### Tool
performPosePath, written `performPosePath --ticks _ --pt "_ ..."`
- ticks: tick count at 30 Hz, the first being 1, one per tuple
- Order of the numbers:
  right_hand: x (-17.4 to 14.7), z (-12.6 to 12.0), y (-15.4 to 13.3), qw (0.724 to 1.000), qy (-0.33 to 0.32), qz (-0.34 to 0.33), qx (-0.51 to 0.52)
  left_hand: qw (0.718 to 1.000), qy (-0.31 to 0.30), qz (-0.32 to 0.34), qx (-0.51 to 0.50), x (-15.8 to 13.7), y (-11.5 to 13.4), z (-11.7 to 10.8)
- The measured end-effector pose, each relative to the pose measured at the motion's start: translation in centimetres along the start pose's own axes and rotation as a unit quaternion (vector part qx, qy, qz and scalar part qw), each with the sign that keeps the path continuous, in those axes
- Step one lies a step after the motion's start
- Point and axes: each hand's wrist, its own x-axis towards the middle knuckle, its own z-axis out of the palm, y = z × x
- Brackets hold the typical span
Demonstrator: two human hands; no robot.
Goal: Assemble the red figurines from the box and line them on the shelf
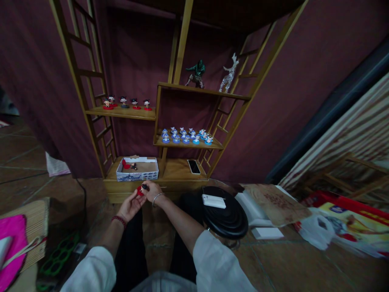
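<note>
Lower left of centre, left hand (130, 206) and right hand (153, 193) fingers pinch a figurine (140, 190); careless twisting could drop it!

Just on the near side of the box (137, 177), I hold my two hands close together. My left hand (133, 204) lies palm up, fingers half curled; my right hand (152, 191) bends over with thumb and fingers pinched in a small grip. Both bare forearms (184, 223) slant toward the box.
</note>
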Motion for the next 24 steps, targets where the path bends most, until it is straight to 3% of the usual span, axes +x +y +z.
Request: performPosePath --ticks 15,24 --pt "1.0 1.0 -0.1 0.999 -0.020 -0.001 -0.045 0.999 -0.010 0.004 -0.031 0.1 0.0 -0.7" --pt "2.0 0.0 1.0 0.995 -0.038 -0.046 -0.076 0.999 -0.016 -0.016 -0.031 1.2 -0.5 -0.3"
